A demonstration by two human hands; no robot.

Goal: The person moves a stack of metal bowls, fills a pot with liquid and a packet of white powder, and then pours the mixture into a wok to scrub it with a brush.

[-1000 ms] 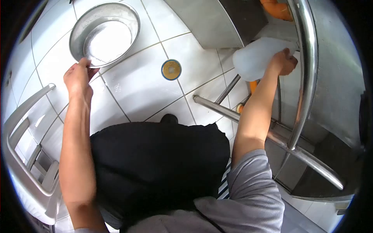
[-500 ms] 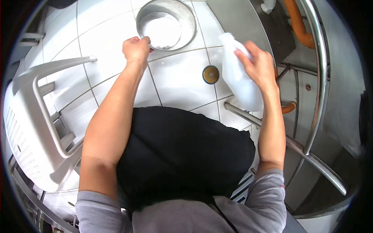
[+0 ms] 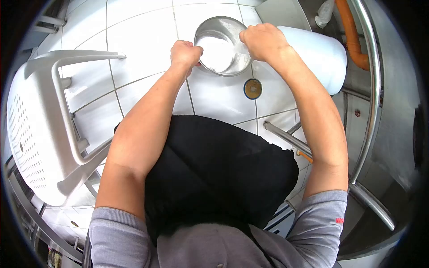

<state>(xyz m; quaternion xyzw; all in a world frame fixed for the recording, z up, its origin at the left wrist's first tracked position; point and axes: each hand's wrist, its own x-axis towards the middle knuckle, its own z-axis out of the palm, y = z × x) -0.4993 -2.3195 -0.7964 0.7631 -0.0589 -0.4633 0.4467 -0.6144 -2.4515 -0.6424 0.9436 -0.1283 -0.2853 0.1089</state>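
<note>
My left hand point(image 3: 186, 54) was closed on the rim of a metal pot point(image 3: 223, 26) above the white tiled floor point(image 3: 142, 40). My right hand point(image 3: 264, 41) was curled around the neck end of a white jug point(image 3: 318, 56), tipped sideways at the pot's right edge.

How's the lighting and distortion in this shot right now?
Head view: glare whitens the inside bottom of the metal bowl and brightens the floor tiles; head view: wide-angle distortion bows the tile lines, and the corners go black; head view: the black apron is so dark that few folds show.
</note>
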